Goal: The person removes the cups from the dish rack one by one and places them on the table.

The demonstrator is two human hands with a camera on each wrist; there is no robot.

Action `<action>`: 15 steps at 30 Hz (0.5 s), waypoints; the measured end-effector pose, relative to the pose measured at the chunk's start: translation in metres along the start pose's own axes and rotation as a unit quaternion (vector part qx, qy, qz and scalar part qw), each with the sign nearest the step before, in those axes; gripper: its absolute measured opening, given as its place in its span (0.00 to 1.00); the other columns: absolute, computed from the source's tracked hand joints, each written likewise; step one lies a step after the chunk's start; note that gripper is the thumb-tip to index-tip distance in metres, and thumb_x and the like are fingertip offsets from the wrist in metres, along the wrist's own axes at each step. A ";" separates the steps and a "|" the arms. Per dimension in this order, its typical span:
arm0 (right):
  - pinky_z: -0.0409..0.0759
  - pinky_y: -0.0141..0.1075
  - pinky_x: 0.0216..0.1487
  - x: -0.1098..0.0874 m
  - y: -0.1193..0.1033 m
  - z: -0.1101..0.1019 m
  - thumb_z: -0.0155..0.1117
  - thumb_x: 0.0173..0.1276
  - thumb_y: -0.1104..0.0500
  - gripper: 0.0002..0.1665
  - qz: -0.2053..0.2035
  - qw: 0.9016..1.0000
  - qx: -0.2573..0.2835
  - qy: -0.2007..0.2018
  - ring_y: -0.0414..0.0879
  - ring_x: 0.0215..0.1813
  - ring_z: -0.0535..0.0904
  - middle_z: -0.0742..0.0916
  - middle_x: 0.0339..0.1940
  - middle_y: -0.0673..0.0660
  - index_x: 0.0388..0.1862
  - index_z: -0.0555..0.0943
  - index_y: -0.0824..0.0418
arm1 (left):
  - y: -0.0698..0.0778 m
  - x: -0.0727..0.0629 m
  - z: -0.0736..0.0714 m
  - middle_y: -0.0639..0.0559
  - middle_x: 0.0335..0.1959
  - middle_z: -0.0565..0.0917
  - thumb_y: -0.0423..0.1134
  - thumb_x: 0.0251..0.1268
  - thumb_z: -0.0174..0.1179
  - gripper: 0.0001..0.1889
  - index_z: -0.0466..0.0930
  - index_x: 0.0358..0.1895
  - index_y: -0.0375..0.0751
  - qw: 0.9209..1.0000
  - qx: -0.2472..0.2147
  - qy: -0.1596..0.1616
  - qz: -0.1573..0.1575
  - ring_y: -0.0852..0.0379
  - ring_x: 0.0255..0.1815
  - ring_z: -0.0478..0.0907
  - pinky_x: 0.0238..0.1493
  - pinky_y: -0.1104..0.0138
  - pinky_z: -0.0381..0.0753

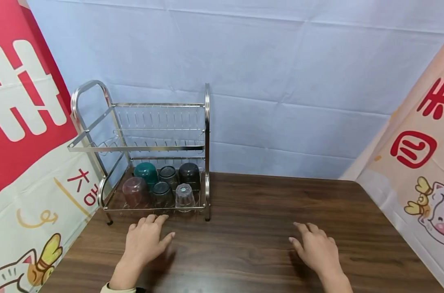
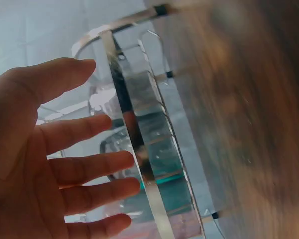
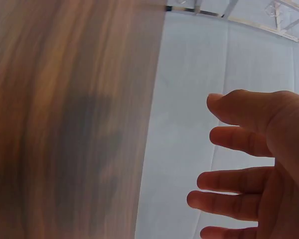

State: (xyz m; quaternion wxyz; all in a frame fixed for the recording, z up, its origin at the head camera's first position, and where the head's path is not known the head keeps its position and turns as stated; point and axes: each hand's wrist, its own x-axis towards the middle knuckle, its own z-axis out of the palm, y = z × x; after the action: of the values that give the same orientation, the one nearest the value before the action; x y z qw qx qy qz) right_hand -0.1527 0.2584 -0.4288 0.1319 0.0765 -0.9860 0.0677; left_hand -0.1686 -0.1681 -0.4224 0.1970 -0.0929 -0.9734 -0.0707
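Observation:
A two-tier metal dish rack point(image 1: 159, 148) stands at the back left of the table. On its lower tier several glasses sit upside down: a teal glass point(image 1: 146, 174), a pinkish glass point(image 1: 135, 192), a clear glass point(image 1: 185, 197), a dark glass point(image 1: 189, 176) and greyish ones point(image 1: 162, 194). My left hand point(image 1: 144, 240) hovers in front of the rack's lower front rail, fingers spread and holding nothing. In the left wrist view, its fingers point(image 2: 97, 164) overlap the rack. Over the table's right part, my right hand point(image 1: 317, 248) is spread with nothing in it, apart from the rack.
The dark wooden table point(image 1: 258, 228) spreads under both hands. Behind it hangs a pale blue cloth point(image 1: 280, 81). Printed banners flank the table, a red and white one point(image 1: 24, 93) on the left and a cream one point(image 1: 420, 171) on the right.

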 end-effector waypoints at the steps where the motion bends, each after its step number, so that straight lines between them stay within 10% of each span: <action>1: 0.74 0.58 0.31 0.002 -0.003 0.000 0.69 0.57 0.51 0.29 0.002 1.000 0.005 -0.008 0.69 0.42 0.76 0.78 0.48 0.74 0.54 0.77 0.64 | 0.002 0.001 -0.001 0.41 0.43 0.78 0.54 0.48 0.66 0.27 0.80 0.50 0.43 1.000 -0.004 -0.001 0.000 0.41 0.42 0.75 0.34 0.48 0.70; 15: 0.74 0.57 0.31 0.020 -0.027 -0.001 0.68 0.57 0.47 0.33 0.022 0.991 0.042 -0.123 0.70 0.43 0.75 0.76 0.50 0.76 0.57 0.76 0.64 | 0.008 0.024 -0.010 0.40 0.44 0.79 0.56 0.47 0.66 0.29 0.79 0.51 0.42 1.000 0.012 -0.001 0.002 0.40 0.41 0.75 0.35 0.48 0.71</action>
State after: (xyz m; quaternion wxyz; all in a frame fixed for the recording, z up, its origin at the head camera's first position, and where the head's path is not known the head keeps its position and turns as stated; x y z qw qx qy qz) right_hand -0.1670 0.2295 -0.4189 0.0053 0.0678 -0.9925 0.1016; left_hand -0.1848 -0.1583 -0.4032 0.1974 -0.0925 -0.9742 -0.0582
